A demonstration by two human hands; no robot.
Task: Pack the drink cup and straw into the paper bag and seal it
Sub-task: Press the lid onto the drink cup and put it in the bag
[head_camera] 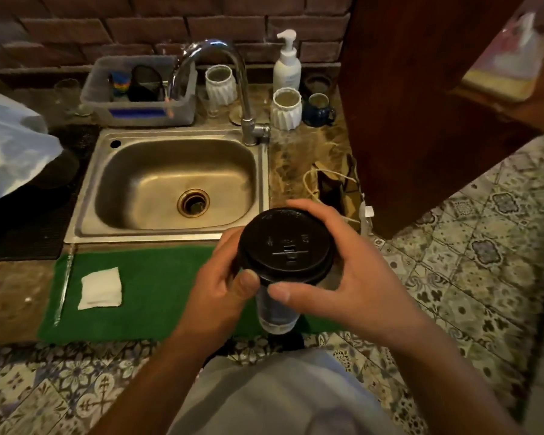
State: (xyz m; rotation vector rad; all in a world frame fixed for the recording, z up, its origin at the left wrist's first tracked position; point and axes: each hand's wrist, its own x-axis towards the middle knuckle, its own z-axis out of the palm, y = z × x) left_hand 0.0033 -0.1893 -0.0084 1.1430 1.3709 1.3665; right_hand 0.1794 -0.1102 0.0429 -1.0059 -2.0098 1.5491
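A clear drink cup (277, 312) with a black lid (285, 244) is held upright over the front edge of the counter. My left hand (220, 284) grips it from the left and my right hand (336, 271) from the right, with both thumbs pressed under the lid's rim. A wrapped straw (64, 285) lies along the left edge of the green mat (157, 293). A brown paper bag (335, 191) with string handles stands open on the counter to the right of the sink, just behind my right hand.
A folded white napkin (100, 288) lies on the mat. The steel sink (173, 183) and tap (233, 89) are behind. White ribbed pots (285, 108), a pump bottle (287, 62) and a plastic tub (139, 92) stand at the back. A wooden post (421, 105) is at the right.
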